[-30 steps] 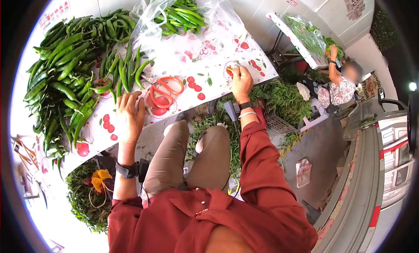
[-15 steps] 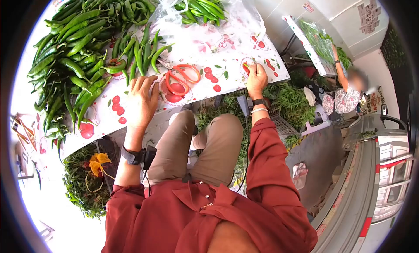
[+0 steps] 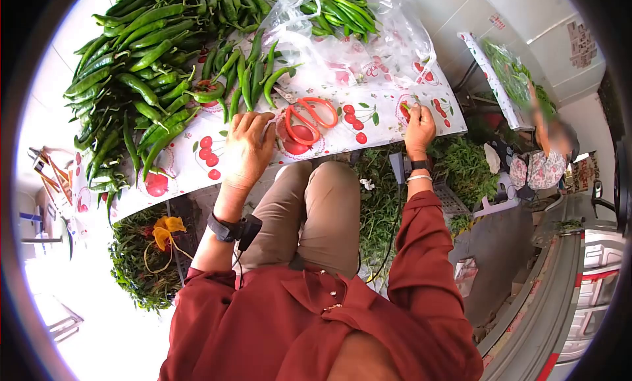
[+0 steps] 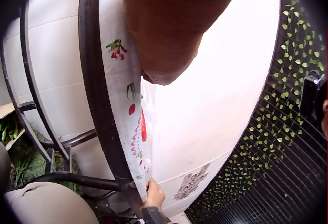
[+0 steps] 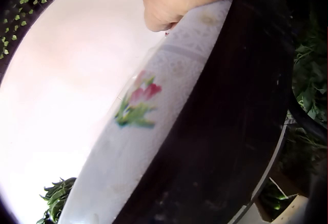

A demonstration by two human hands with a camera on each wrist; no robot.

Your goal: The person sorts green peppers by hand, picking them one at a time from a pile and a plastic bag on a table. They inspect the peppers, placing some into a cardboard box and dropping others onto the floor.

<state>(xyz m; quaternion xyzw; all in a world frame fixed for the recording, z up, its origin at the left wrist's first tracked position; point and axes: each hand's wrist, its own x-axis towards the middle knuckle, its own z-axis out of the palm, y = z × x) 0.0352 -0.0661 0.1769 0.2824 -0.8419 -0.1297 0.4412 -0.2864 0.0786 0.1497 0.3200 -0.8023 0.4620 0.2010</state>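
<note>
My left hand (image 3: 250,149) rests at the table's front edge in the head view, fingers loosely bent, beside the tips of several loose green peppers (image 3: 247,85). It holds nothing visible. Orange-handled scissors (image 3: 307,121) lie just right of it, their blades towards those peppers. At the right end of the table my right hand (image 3: 420,131) rests with its fingers curled; whether a small green bit at its fingertips is held or printed on the cloth I cannot tell. Both wrist views show little beyond a hand and the cloth edge.
A big heap of green peppers (image 3: 145,58) covers the table's left. Behind stands a clear plastic bag (image 3: 401,35) by more peppers (image 3: 345,16). A crate (image 3: 453,200) and leafy greens (image 3: 382,210) are below; another person (image 3: 550,157) sits at the right.
The head view has shifted, so the table and both hands appear further right. The hands, scissors and peppers keep nearly the same places on the table. The other person's arm has moved.
</note>
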